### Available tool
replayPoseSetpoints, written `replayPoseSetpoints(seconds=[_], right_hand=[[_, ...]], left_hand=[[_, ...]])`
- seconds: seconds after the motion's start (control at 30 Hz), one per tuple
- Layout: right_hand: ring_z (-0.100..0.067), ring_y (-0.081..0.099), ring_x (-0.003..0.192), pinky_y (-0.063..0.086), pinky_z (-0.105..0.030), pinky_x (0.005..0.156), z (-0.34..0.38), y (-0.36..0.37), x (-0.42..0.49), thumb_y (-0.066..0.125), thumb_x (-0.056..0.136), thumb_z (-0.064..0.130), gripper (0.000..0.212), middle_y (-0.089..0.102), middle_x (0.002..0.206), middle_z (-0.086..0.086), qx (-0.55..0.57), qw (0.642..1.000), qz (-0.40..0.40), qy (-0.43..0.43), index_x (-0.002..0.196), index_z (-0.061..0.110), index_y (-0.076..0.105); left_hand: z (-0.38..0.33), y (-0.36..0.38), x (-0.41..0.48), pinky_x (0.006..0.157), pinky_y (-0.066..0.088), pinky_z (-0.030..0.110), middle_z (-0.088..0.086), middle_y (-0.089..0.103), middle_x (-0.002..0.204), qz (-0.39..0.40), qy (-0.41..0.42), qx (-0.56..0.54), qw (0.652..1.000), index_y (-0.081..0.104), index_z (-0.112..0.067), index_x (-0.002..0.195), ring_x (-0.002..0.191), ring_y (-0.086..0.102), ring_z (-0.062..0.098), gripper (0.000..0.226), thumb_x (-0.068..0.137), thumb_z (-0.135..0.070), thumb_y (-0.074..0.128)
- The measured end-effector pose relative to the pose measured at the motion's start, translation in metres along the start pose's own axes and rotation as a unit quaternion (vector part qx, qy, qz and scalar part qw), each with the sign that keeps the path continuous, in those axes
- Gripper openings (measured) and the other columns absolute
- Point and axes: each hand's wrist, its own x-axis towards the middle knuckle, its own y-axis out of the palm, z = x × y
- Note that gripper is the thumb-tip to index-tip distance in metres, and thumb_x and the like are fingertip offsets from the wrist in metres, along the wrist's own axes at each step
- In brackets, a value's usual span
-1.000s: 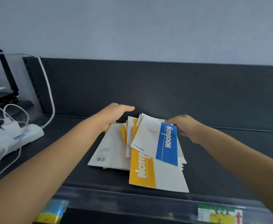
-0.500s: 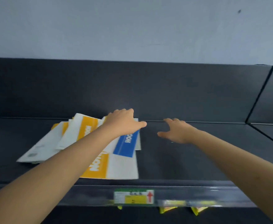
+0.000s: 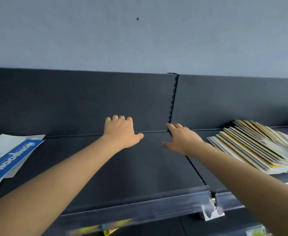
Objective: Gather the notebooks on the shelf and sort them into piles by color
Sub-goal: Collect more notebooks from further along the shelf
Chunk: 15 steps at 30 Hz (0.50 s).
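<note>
Both arms reach out over the dark shelf (image 3: 122, 167). The left hand (image 3: 121, 132) is released, palm down near the back panel (image 3: 88, 103), fingers loosely forward, holding nothing. The right hand (image 3: 182, 140) is released as well, fingers spread, beside the slotted upright (image 3: 173, 99). A blue-striped notebook (image 3: 8, 159) lies on white ones at the shelf's far left (its lettering upside down). A fanned stack of yellow-edged notebooks (image 3: 255, 147) lies at the right, well apart from both hands. A clear price rail (image 3: 139, 206) runs along the front edge.
</note>
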Motion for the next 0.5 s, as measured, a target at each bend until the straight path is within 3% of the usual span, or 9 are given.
replayPoseSetpoints(seconds=[0.3,0.5], right_hand=[[-0.032,0.045,0.127,0.043,-0.041,0.097,-0.132,-0.004,-0.007,0.052,0.089,0.054,0.069,0.043,0.140,-0.011,-0.035,0.993,-0.023,0.107,0.144,0.016,0.031],[-0.029,0.039,0.134,0.037,-0.039,0.106,-0.257,-0.019,-0.015,0.050,0.091,0.054,0.066,0.040,0.145,-0.009,-0.037,0.988,-0.049,0.139,0.145,0.019,0.034]], left_hand=[[-0.137,-0.001,0.052,0.098,0.036,0.040,0.007,0.056,0.128,-0.033,0.147,0.020,0.988,0.048,-0.012,0.130,0.121,0.048,0.028,0.073,0.088,-0.071,0.039],[-0.258,-0.021,0.084,0.098,0.036,0.040,0.008,0.056,0.127,-0.069,0.204,0.016,0.976,0.049,-0.012,0.129,0.121,0.048,0.028,0.072,0.089,-0.071,0.035]])
